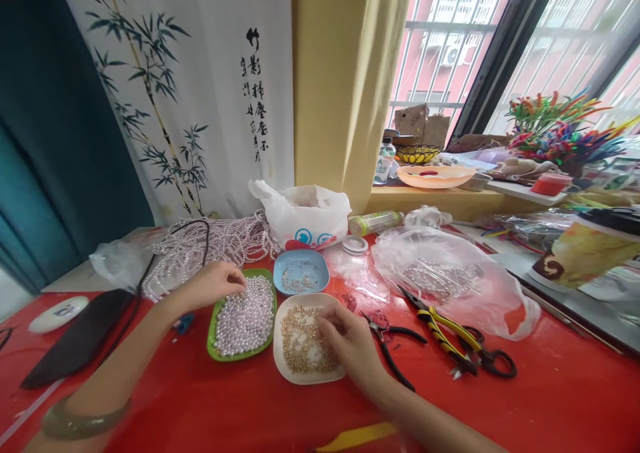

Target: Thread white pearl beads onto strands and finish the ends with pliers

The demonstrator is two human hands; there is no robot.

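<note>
My left hand (220, 285) is above the upper left of a green tray (213, 351) filled with pearly white beads (249, 319). Its fingertips are pinched together; whatever is between them is too small to make out. Over the right side of a cream tray (290, 374) of small gold beads (295, 339), my right hand (350, 343) has thumb and fingers closed in a pinch, and I cannot see what they hold. Behind both trays lies a blue tray (316, 261) with a few small clear or silvery pieces (299, 281).
Black-handled pliers (387, 333), yellow-and-black pliers (435, 323) and scissors (495, 361) lie on the right. Bead strands (225, 239) and a white plastic bag (305, 216) sit behind. A dark flat case (75, 339) lies left; a paper cup (583, 249) stands far right.
</note>
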